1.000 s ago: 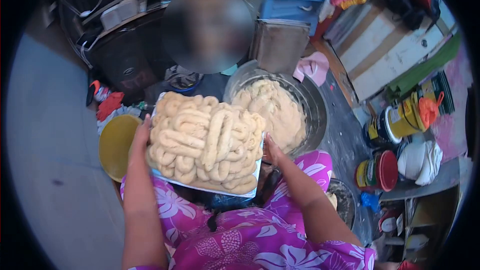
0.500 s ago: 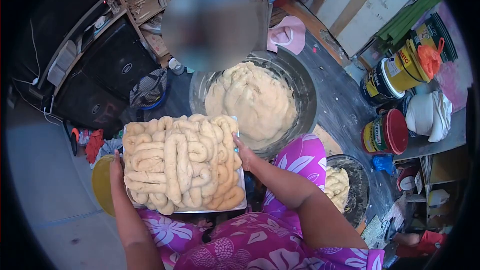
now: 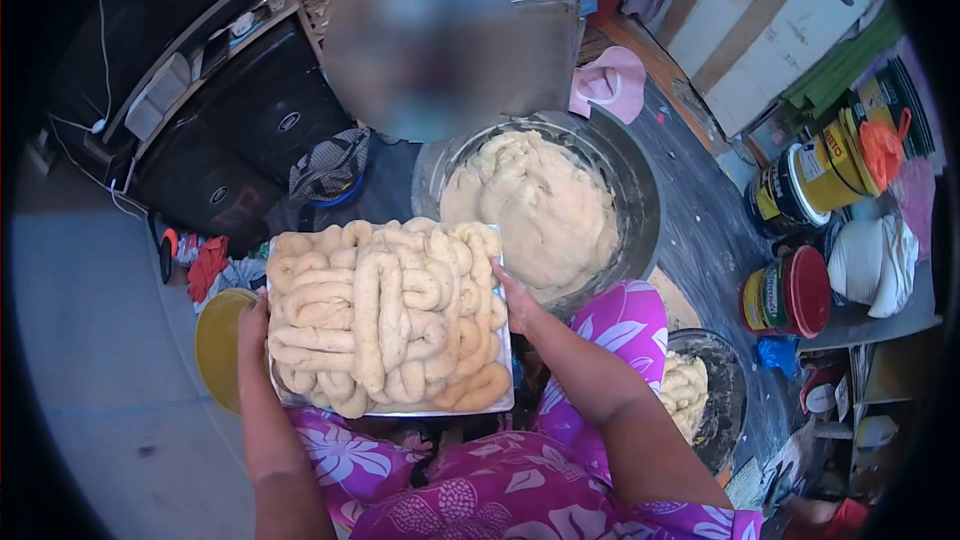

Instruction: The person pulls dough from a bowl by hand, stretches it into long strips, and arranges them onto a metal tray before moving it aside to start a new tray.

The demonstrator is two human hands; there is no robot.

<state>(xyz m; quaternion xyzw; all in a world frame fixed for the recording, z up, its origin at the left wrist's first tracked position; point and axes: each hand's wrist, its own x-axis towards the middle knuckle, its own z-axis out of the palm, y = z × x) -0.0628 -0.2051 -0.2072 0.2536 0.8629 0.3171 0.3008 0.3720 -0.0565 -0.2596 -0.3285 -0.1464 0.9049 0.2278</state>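
A white tray (image 3: 508,380) heaped with thick ropes of dough (image 3: 385,310) is held over my lap. My left hand (image 3: 254,325) grips its left edge, and my right hand (image 3: 512,298) grips the right edge near the upper corner. The dough ropes lie in looped and folded layers, rising well above the tray's rim. Just beyond the tray stands a large dark basin (image 3: 635,210) holding a big mass of pale dough (image 3: 535,200). To the right of my knee, a smaller black basin (image 3: 728,390) contains more dough pieces (image 3: 685,390).
A yellow bowl (image 3: 222,352) lies left of my left forearm. Paint buckets, including a red one (image 3: 800,290) and a yellow one (image 3: 835,170), stand at the right. Black speakers (image 3: 260,140) line the left wall. A blurred person (image 3: 420,50) is beyond the large basin.
The view has shifted, so the surroundings appear further right. Both hands still hold the tray, which has stayed over my lap with its dough ropes in the same layout.
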